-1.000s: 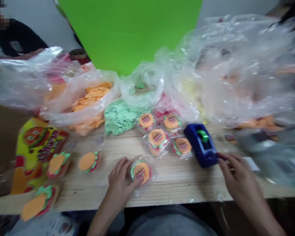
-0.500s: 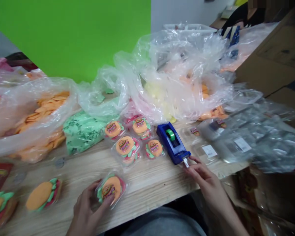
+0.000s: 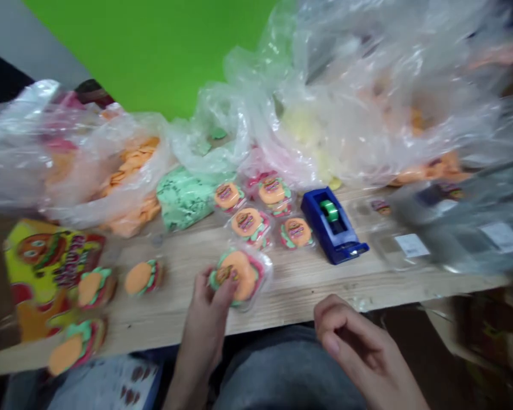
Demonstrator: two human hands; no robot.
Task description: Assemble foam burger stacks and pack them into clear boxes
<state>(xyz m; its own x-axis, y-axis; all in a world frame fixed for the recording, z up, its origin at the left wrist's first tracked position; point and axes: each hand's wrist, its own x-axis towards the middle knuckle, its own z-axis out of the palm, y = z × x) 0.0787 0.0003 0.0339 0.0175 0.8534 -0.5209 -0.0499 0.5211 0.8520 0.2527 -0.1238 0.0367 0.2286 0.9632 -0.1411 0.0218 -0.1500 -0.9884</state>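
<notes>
One clear pack with a burger-shaped toy (image 3: 240, 279) sits clamped in the left hand (image 3: 205, 302) above the front of the wooden table (image 3: 308, 290); the right hand (image 3: 350, 341), fingers curled on nothing, rests apart below the blue tape dispenser (image 3: 331, 228).

HIDDEN: left hand (image 3: 203, 304) covers part of the clear round burger-shaped plastic pack (image 3: 245, 279) and its label (just a sliver shows) | CUT OFF: crumpled clear plastic bag (image 3: 393, 74) runs past top and right edges | BLURRED: white rectangular label (image 3: 502, 236) unreadable | TOO SMALL: tiny printed sticker (image 3: 380, 206) unreadable
</notes>
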